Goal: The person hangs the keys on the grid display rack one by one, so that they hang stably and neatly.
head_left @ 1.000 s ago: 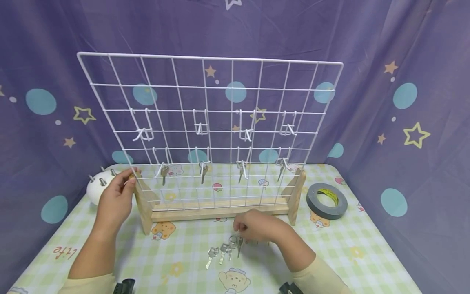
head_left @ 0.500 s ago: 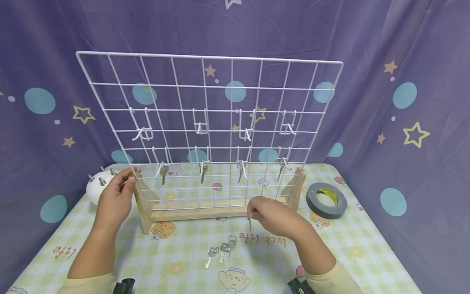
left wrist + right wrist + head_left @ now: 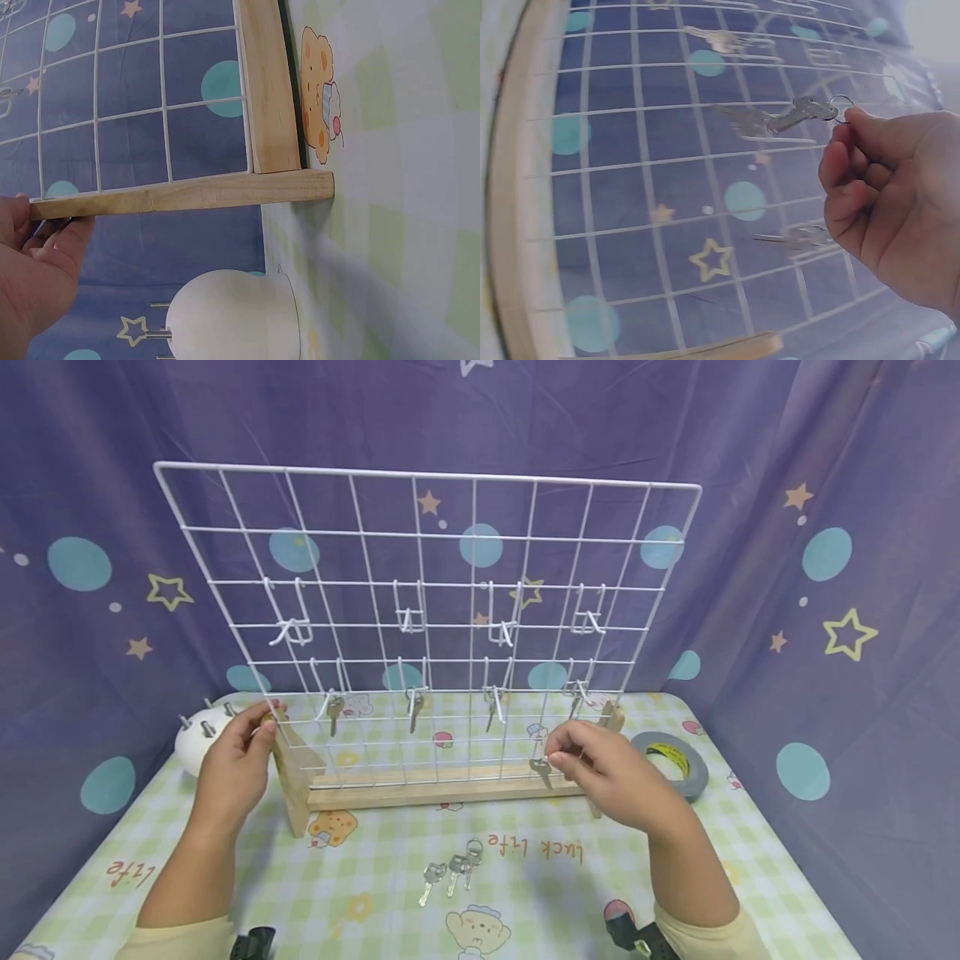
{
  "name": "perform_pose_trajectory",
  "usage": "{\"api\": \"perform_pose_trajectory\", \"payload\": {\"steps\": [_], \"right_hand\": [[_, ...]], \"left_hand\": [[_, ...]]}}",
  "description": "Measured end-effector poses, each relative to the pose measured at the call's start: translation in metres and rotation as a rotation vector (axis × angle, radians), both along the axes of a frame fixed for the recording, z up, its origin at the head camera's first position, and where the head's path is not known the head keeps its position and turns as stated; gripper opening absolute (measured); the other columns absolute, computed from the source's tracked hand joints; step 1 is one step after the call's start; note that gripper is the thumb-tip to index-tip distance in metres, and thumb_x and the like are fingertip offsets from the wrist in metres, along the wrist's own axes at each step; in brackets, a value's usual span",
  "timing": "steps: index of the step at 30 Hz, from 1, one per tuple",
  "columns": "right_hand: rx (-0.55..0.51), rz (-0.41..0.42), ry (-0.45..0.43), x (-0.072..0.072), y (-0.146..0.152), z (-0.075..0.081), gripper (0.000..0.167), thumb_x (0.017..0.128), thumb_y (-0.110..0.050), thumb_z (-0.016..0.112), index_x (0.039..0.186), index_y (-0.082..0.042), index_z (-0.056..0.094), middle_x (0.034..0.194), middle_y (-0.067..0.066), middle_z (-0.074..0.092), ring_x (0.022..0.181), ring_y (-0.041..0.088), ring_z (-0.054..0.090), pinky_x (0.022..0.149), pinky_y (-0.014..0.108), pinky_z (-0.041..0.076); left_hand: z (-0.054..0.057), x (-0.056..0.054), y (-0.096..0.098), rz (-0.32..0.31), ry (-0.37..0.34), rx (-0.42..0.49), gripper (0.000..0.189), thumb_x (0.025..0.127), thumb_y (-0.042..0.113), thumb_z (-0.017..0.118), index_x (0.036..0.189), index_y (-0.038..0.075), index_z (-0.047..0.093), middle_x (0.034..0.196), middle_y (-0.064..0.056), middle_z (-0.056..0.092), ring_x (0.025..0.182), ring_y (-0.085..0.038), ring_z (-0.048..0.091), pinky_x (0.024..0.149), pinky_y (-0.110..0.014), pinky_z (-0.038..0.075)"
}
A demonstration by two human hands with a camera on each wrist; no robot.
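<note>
While our left hand point(image 3: 236, 768) grips the wooden support point(image 3: 293, 789), our right hand point(image 3: 617, 772) pinches a ringed key point(image 3: 542, 772) in front of the white grid point(image 3: 415, 474). We count 3 loose keys point(image 3: 457, 865) on the table point(image 3: 375, 868).

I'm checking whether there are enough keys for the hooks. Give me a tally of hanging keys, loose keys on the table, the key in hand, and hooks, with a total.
Hanging keys: 4
Loose keys on the table: 3
Held key in the right hand: 1
Hooks: 8
Total: 16 (8 keys, 8 hooks)
</note>
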State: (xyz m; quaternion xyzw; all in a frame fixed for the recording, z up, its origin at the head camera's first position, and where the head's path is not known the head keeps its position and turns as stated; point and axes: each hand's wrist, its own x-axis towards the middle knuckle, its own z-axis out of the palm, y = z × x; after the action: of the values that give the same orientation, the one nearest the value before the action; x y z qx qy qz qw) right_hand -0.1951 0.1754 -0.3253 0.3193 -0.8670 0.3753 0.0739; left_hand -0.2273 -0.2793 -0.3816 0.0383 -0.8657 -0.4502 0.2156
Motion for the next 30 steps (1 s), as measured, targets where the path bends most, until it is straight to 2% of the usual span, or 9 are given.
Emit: {"api": "perform_pose_trajectory", "payload": {"steps": [6, 10, 14, 18, 22, 26, 30], "right_hand": [[-0.198, -0.03, 0.125, 0.004, 0.008, 0.015, 0.007, 0.098, -0.007, 0.058, 0.1, -0.014, 0.061, 0.082, -0.003, 0.056, 0.067, 0.013, 0.052, 0.057, 0.023, 0.047], [-0.305, -0.074, 0.139, 0.005, 0.01, 0.027, 0.006, 0.097, -0.003, 0.058, 0.099, -0.008, 0.062, 0.085, -0.001, 0.06, 0.072, 0.014, 0.058, 0.062, 0.022, 0.051], [-0.37, -0.101, 0.173, 0.004, 0.012, 0.041, 0.005, 0.098, -0.002, 0.057, 0.1, -0.003, 0.062, 0.083, 0.003, 0.058, 0.073, 0.014, 0.057, 0.061, 0.021, 0.05], [-0.447, -0.102, 0.221, 0.002, 0.011, 0.054, 0.005, 0.096, 0.002, 0.058, 0.099, 0.001, 0.062, 0.078, 0.008, 0.057, 0.069, 0.014, 0.055, 0.054, 0.023, 0.046], [-0.537, -0.138, 0.221, 0.001, 0.009, 0.065, 0.005, 0.096, -0.001, 0.06, 0.098, 0.003, 0.063, 0.076, 0.009, 0.058, 0.067, 0.014, 0.055, 0.051, 0.025, 0.042], [-0.586, -0.188, 0.219, -0.002, 0.01, 0.075, 0.012, 0.096, -0.005, 0.062, 0.098, 0.007, 0.062, 0.077, 0.01, 0.059, 0.069, 0.017, 0.056, 0.053, 0.023, 0.045], [-0.566, -0.243, 0.207, -0.008, 0.011, 0.079, 0.016, 0.096, -0.01, 0.063, 0.099, 0.005, 0.062, 0.078, 0.01, 0.06, 0.069, 0.017, 0.057, 0.054, 0.022, 0.048]], "left_hand": [[0.0, 0.0, 0.0, 0.007, -0.008, -0.013, 0.047, 0.106, 0.037, 0.04, 0.145, 0.013, 0.047, 0.143, -0.011, 0.055, 0.114, 0.012, 0.046, 0.086, 0.003, 0.038], [-0.001, 0.0, -0.001, 0.009, -0.006, -0.02, 0.046, 0.106, 0.037, 0.04, 0.145, 0.014, 0.048, 0.143, -0.01, 0.054, 0.115, 0.013, 0.046, 0.087, 0.003, 0.038], [-0.002, -0.001, -0.001, 0.009, 0.007, -0.01, 0.044, 0.106, 0.035, 0.041, 0.145, 0.015, 0.048, 0.143, -0.011, 0.055, 0.114, 0.013, 0.046, 0.087, 0.003, 0.038], [-0.002, -0.001, 0.0, 0.005, 0.015, 0.003, 0.044, 0.105, 0.033, 0.042, 0.145, 0.014, 0.048, 0.143, -0.011, 0.055, 0.114, 0.013, 0.046, 0.087, 0.003, 0.039], [-0.003, -0.001, 0.0, 0.003, 0.017, 0.012, 0.044, 0.105, 0.033, 0.042, 0.145, 0.014, 0.048, 0.143, -0.011, 0.055, 0.115, 0.012, 0.046, 0.088, 0.002, 0.039], [-0.003, -0.001, 0.0, 0.006, 0.017, 0.013, 0.044, 0.105, 0.033, 0.042, 0.144, 0.014, 0.048, 0.143, -0.01, 0.055, 0.115, 0.011, 0.047, 0.088, 0.002, 0.04], [-0.003, -0.001, 0.0, 0.008, 0.013, 0.01, 0.044, 0.106, 0.033, 0.042, 0.144, 0.014, 0.049, 0.142, -0.01, 0.055, 0.115, 0.012, 0.047, 0.088, 0.002, 0.039]]}}
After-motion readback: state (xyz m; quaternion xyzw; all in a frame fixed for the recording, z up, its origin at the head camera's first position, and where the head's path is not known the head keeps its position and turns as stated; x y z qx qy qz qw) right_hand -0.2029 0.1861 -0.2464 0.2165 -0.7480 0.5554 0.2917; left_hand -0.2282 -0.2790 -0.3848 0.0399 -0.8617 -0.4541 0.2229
